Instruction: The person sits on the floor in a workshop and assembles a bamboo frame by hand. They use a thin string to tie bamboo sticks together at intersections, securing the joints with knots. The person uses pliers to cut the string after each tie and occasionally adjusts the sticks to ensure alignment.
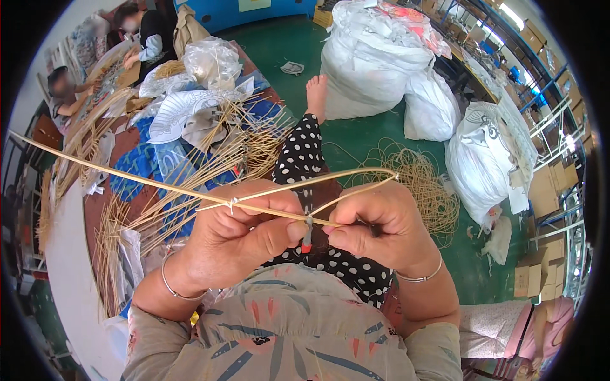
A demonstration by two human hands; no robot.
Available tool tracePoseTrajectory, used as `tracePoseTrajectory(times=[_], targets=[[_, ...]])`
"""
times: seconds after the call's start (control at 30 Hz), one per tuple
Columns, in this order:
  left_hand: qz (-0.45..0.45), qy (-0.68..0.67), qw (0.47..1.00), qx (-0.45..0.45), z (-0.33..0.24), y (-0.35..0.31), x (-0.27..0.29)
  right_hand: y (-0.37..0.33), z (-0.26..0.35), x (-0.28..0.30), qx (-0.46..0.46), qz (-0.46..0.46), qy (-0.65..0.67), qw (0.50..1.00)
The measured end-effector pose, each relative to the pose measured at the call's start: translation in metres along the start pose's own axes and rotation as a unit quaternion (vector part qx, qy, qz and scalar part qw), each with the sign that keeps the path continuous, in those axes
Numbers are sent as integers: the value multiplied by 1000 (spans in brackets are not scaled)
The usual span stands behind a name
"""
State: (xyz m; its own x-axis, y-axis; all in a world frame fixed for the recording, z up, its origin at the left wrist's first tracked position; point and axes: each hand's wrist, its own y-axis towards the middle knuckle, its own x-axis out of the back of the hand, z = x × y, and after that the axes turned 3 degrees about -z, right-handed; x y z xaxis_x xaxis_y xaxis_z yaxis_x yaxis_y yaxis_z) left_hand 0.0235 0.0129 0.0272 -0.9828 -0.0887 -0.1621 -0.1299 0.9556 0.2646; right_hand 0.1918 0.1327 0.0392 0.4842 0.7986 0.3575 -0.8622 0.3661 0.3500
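A long thin bamboo strip (136, 173) runs from the far left to both hands. A second strip (330, 173) bends back on itself, tied with white thread at its tip and near my left hand. My left hand (244, 235) is closed, pinching the strips between thumb and fingers. Closed as well, my right hand (381, 225) pinches the short end of the long strip. A small dark object shows among its fingers, too hidden to name. Where the strips cross, another whitish tie (309, 219) sits between my hands. A red-tipped thing (306, 244) shows just below it.
Loose bamboo strips (222, 149) and printed white sheets (175, 117) lie on the table at left. Coiled thin strips (413, 190) rest on the green floor. Large white sacks (375, 63) stand ahead. Cardboard boxes (540, 273) line the right; other people sit at far left and lower right.
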Motion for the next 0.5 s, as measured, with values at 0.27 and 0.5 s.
tracePoseTrajectory(times=[0.27,0.5], targets=[[-32,139,989,-49,-2,6,-22,-12,-4,9,40,-39,-26,998],[-59,118,988,-86,0,9,-25,-41,16,3,85,-353,-149,920]])
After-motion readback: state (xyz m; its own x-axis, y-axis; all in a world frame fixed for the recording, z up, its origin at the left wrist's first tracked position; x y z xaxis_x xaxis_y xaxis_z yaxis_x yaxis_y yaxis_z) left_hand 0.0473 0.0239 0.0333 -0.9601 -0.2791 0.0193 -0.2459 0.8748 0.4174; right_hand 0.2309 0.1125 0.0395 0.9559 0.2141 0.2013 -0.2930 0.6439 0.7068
